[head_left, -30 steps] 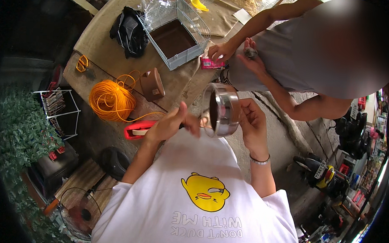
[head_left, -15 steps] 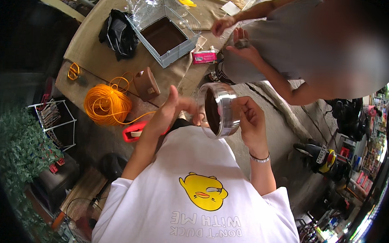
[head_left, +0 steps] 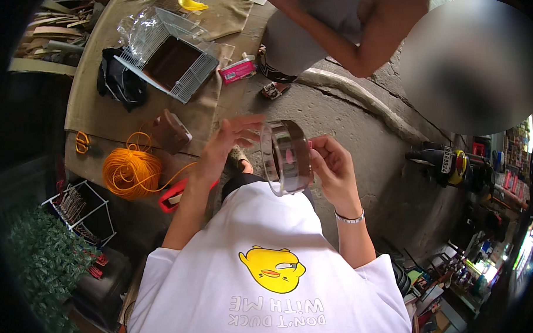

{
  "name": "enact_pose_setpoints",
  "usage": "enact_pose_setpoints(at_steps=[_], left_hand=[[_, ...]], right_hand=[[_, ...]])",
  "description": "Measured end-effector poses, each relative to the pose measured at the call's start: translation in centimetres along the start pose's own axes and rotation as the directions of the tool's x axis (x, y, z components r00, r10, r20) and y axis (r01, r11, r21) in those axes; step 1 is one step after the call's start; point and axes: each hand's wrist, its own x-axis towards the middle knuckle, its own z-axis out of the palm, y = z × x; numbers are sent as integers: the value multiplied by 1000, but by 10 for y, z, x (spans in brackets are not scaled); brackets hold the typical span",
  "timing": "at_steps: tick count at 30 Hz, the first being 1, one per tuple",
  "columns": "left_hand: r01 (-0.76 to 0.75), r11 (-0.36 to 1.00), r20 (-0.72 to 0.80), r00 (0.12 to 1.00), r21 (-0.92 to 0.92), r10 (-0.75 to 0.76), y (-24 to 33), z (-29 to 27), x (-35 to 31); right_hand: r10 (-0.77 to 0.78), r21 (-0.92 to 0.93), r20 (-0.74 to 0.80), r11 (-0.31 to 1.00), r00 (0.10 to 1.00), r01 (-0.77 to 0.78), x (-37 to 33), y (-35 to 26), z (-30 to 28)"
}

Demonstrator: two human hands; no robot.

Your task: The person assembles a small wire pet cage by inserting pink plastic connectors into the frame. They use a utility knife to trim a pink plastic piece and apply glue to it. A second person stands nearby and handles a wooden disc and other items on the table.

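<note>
My right hand (head_left: 335, 167) pinches the right side of a clear round plastic drum (head_left: 284, 185), tilted with its open side turned left. Dark brown shows through its wall, along with a small pink spot near the middle. To the left of the drum, my left hand (head_left: 221, 148) is open, fingers stretched toward its rim and slightly blurred. I cannot tell whether they touch it. Both hands are in front of my white shirt, above the floor beside the table.
The cloth-covered table (head_left: 107, 117) bears a wire cage (head_left: 202, 79), black bag (head_left: 125, 88), pink pack (head_left: 237, 70), brown piece (head_left: 172, 134) and orange cord coil (head_left: 131, 172). A red object (head_left: 170, 199) lies near my left forearm. Another person (head_left: 318, 27) stands ahead; a motorbike (head_left: 454, 163) is right.
The view has shifted, with the table things now farther left. The drum has turned slightly in my right hand's hold. The other person appears farther up, their hands mostly out of view.
</note>
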Motion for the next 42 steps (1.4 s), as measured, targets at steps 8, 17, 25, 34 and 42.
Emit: enact_pose_setpoints(at_steps=[8, 17, 25, 34, 42], left_hand=[[57, 997, 390, 920, -57, -30, -46, 114, 60], [82, 978, 442, 883, 193, -161, -116, 283, 151], [-225, 930, 403, 910, 290, 95, -119, 425, 203], [-285, 959, 480, 841, -3, 251, -121, 479, 297], [-149, 989, 646, 756, 10, 107, -141, 466, 414]], right_hand=[[-164, 109, -241, 975, 957, 195, -48, 6, -113], [-199, 3, -422, 975, 884, 221, -147, -9, -325], [-146, 59, -580, 974, 801, 220, -199, -9, -425], [-65, 136, -606, 974, 793, 183, -170, -15, -479], [-93, -7, -675, 993, 732, 120, -81, -40, -530]])
